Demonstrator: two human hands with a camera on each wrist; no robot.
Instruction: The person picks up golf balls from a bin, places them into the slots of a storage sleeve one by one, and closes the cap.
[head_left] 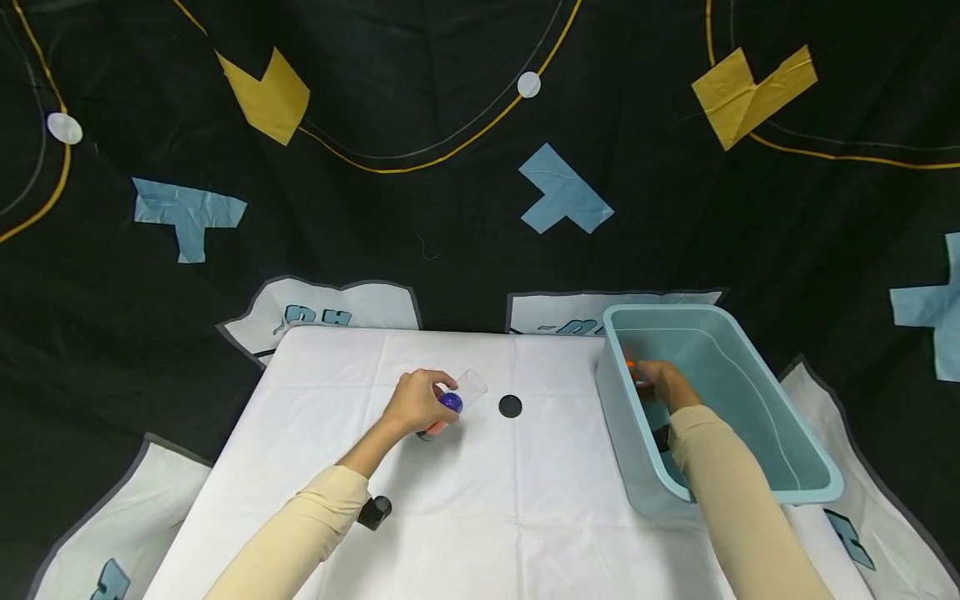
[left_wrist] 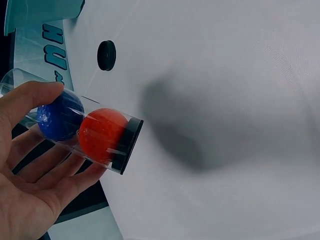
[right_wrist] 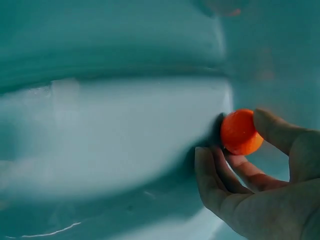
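The left hand (head_left: 420, 404) holds a clear tube (left_wrist: 75, 122) tilted over the white worktop (head_left: 487, 500), fingers curled round its middle, open mouth up and away from the palm. Inside sit a blue ball (left_wrist: 60, 116) and a red ball (left_wrist: 102, 134), the red one against the black base cap. A black lid (head_left: 510, 406) lies on the worktop just beyond the tube's mouth.

The right hand (right_wrist: 260, 175) is down inside the teal bin (head_left: 810, 483), its grip narrow: thumb and fingertips pinch an orange ball (right_wrist: 241, 132) close to the bin wall.

To do this step well, I judge the pinch should sit firmly across the ball's widest part before lifting, since it is smooth and could roll away along the wall. The tube wants steadying with its mouth raised, so the two balls inside stay put while the third comes over.

Writing: teal letters show on the pale cloth panel beside the left grip, cut off at the edge; I cannot read them surely. No brand shows on tube or balls.
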